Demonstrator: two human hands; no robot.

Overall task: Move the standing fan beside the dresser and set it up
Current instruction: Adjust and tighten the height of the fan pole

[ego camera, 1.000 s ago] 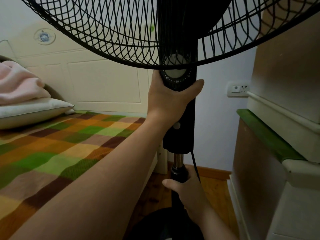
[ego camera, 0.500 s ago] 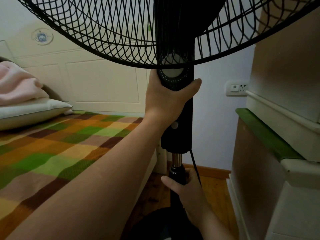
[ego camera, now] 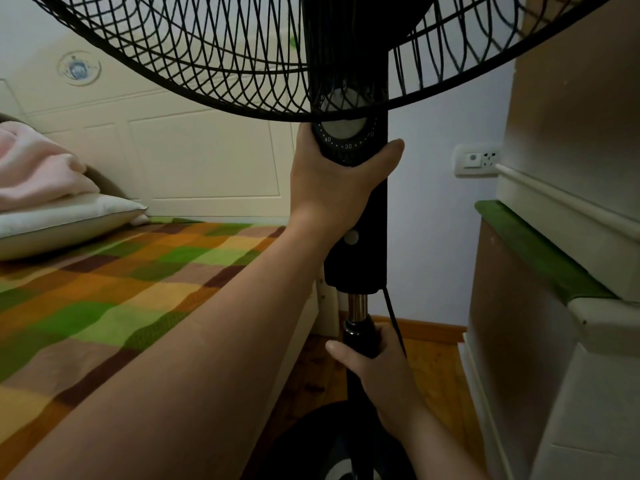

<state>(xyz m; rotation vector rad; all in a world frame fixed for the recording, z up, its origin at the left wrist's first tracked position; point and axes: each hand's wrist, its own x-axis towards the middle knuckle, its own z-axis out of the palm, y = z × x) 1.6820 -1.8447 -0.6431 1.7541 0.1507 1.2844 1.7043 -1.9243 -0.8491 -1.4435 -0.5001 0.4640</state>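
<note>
Here the right hand (ego camera: 375, 362) wraps the standing fan (ego camera: 356, 216) low on its pole, probably steadying it, while the left hand (ego camera: 332, 181) clasps the control column. The fan stands between bed (ego camera: 104, 289) and dresser (ego camera: 554, 271), near the wall socket (ego camera: 479, 161).

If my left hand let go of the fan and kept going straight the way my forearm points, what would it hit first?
The left hand points up and away, so it would probably first meet the fan's control column, which it now grips, then the wire grille just above. Depth beyond that is unclear.
</note>
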